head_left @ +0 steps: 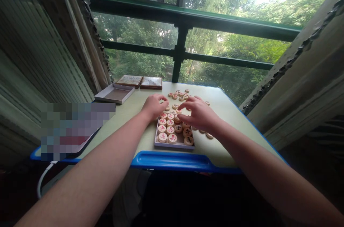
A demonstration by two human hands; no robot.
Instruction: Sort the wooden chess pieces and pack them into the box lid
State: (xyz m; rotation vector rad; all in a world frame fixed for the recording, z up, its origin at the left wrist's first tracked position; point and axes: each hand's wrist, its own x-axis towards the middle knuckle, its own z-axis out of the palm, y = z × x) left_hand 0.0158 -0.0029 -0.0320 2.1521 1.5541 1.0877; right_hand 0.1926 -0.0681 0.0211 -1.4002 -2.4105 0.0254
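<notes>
A shallow box (pixel 174 145) holds round wooden xiangqi pieces in rows, with red characters on the left and black ones on the right. My right hand (pixel 199 113) is over the box's far right part, thumb and forefinger around a xiangqi piece (pixel 178 111) at its far side. The hand hides several pieces beneath it. Beyond the box's far left corner is my left hand (pixel 155 106), its fingers loosely bent with a gap between thumb and forefinger. A loose piece (pixel 167 108) lies by its fingertips; no piece shows in its grip.
More loose pieces (pixel 181 94) lie farther back on the pale table (pixel 225 123), some right of the box. An empty shallow box lid (pixel 115 93) and two framed flat boxes (pixel 151 83) stand at back left. A blurred-out device with a cable (pixel 44 173) lies left. A blue rim (pixel 172 160) edges the front.
</notes>
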